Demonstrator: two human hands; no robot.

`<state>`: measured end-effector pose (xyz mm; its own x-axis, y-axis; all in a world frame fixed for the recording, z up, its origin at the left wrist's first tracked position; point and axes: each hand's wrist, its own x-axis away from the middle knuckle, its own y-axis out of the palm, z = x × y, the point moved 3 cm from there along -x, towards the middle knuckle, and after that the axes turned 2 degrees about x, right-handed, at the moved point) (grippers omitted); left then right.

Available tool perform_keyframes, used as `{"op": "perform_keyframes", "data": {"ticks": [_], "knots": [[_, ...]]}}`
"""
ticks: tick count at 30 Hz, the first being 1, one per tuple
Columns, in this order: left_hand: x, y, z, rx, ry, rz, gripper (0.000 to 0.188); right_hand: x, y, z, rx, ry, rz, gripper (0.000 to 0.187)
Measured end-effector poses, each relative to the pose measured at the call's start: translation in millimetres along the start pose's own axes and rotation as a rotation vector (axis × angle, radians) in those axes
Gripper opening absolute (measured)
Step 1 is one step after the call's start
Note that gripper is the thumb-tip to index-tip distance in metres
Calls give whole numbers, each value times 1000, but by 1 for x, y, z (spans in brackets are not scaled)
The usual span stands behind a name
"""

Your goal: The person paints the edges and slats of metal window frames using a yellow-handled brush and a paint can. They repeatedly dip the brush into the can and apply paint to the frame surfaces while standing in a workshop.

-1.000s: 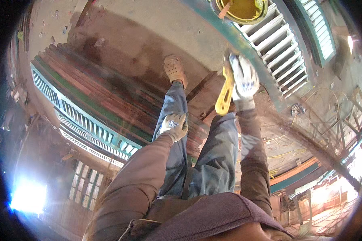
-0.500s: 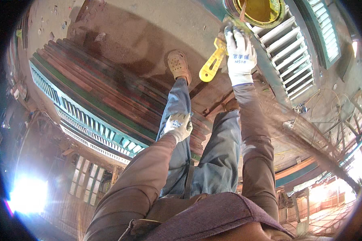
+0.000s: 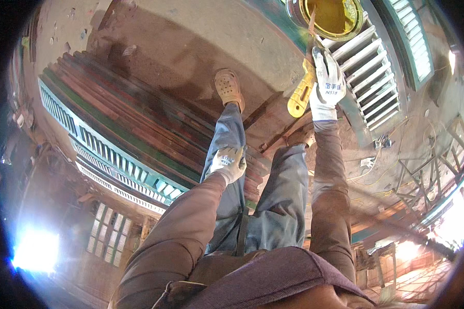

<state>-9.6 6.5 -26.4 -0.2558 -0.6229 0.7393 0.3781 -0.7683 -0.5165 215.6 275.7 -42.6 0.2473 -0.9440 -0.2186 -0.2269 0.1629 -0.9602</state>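
Note:
My right hand [image 3: 327, 82], in a white work glove, grips a paintbrush with a yellow handle [image 3: 300, 95]. The brush reaches up to the rim of an open can of yellow-olive paint [image 3: 332, 18] that stands near the top of the view; the bristles are hidden. My left hand [image 3: 228, 162], also gloved, rests curled on my left thigh and holds nothing. My legs in blue jeans stretch forward, one tan shoe [image 3: 229, 88] on the concrete floor.
A white louvred shutter with a green frame [image 3: 368, 82] lies under the can. Stacked dark wooden boards and more green louvred panels [image 3: 103, 149] lie at the left. Cables and a metal frame [image 3: 423, 170] sit at the right.
My right hand has carried the brush from beside my knee up and forward to the paint can. My left hand has stayed on my thigh.

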Motion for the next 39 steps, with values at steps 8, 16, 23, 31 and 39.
{"op": "perform_keyframes", "data": {"ticks": [8,16,23,31,39], "knots": [[0,0,1,-10,23,48,34,-6,18,-34,55,-108,-30,34],[-4,-25,-7,-28,20,93,40,20,-18,-29,-62,-63,7,44],[-10,-39,-28,-40,96,120,39,24,18,-31,90,-21,-65,41],[-17,-58,-35,-76,39,-196,46,30,-9,-33,4,147,-8,41],[-24,-69,-20,-207,84,-374,66,2,0,-57,-98,83,-247,52]]}}
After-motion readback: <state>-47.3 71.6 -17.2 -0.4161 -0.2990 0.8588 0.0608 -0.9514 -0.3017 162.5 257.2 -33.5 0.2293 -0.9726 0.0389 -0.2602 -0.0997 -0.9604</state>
